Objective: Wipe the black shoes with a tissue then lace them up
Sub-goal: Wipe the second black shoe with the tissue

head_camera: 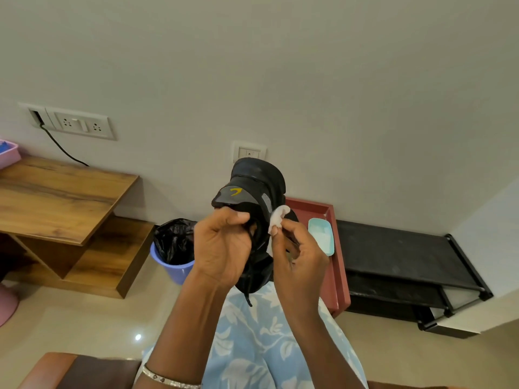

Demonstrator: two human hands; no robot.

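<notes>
While my left hand (pixel 224 242) grips the black shoe (pixel 252 197) upright to steady it, my right hand (pixel 295 248) pinches the tissue (pixel 276 217) against its side to wipe.

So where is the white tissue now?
Head view, near the centre: the right hand pinches the crumpled white tissue against the right side of the black shoe held by the left hand.

1. We see a wooden desk (pixel 61 197) with a pink basket (pixel 8 153) at its left edge.
2. On the tiled floor (pixel 84 318) stands a purple bin (pixel 172 269) lined with a black bag.
3. We find a pale blue dish (pixel 321 238) in a red tray (pixel 341 276), just beside a black rack (pixel 393 254).
</notes>
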